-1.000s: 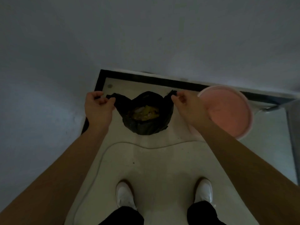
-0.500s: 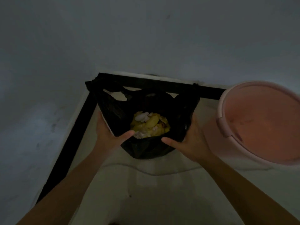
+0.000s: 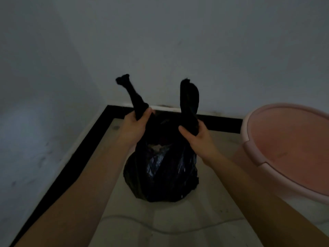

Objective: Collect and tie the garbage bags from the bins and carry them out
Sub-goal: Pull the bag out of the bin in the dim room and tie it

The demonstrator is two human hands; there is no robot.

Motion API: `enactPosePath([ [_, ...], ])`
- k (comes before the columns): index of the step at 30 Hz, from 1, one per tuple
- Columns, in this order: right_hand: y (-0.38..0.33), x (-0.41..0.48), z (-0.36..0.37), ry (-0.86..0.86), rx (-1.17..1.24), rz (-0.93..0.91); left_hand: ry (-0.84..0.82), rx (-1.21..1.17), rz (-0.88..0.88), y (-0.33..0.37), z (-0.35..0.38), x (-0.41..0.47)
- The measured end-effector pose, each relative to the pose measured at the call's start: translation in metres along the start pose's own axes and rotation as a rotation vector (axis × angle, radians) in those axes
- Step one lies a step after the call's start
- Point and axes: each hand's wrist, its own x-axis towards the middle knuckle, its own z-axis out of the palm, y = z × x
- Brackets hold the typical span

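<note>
A black garbage bag (image 3: 160,175) sits on the pale floor in the corner of the room. Its top is gathered into two twisted ears that stick up in front of the wall. My left hand (image 3: 135,129) is closed around the left ear. Around the base of the right ear, my right hand (image 3: 197,138) is closed. Between the two ears a small gap shows a little pale rubbish inside. The bag's mouth is untied.
A pink bin (image 3: 288,150) without a liner stands close on the right, beside my right forearm. A black skirting strip (image 3: 58,175) runs along the grey walls at left and behind. A thin white cable (image 3: 160,229) lies on the floor in front of the bag.
Half a second ago my hands cupped the open bag's sides, rubbish showing. Now they have gathered the edges into two upright ears, and the opening is nearly shut.
</note>
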Motion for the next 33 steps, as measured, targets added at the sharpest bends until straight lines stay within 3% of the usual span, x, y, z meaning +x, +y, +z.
enactPosePath([
  [4,-0.007,-0.011,-0.001,-0.042,0.028,0.045,0.087,-0.258,-0.01,0.019,0.004,-0.013],
  [8,-0.018,-0.019,-0.001,-0.037,0.114,0.025,-0.075,-0.472,-0.095,0.026,-0.007,-0.017],
  [12,-0.042,-0.031,-0.012,-0.109,-0.278,-0.181,-0.43,-0.22,-0.233,0.039,-0.018,-0.023],
  [16,-0.046,-0.035,-0.021,-0.178,-0.56,-0.265,-0.716,-0.003,-0.26,0.041,-0.017,-0.043],
  [19,-0.049,-0.04,-0.021,-0.289,-0.746,-0.283,-0.759,0.061,-0.272,0.032,-0.006,-0.059],
  [23,-0.046,-0.043,-0.017,-0.418,-0.957,-0.253,-0.69,-0.123,-0.299,0.028,0.013,-0.064],
  [25,-0.041,-0.039,-0.021,-0.44,-0.891,-0.198,-0.663,-0.181,-0.308,0.031,0.018,-0.063],
  [29,-0.049,-0.034,-0.037,-0.464,-0.491,0.078,-0.667,-0.185,-0.345,0.03,0.017,-0.066],
  [33,-0.072,-0.029,-0.026,-0.288,-0.13,0.03,-0.751,-0.108,-0.334,0.034,0.019,-0.072],
])
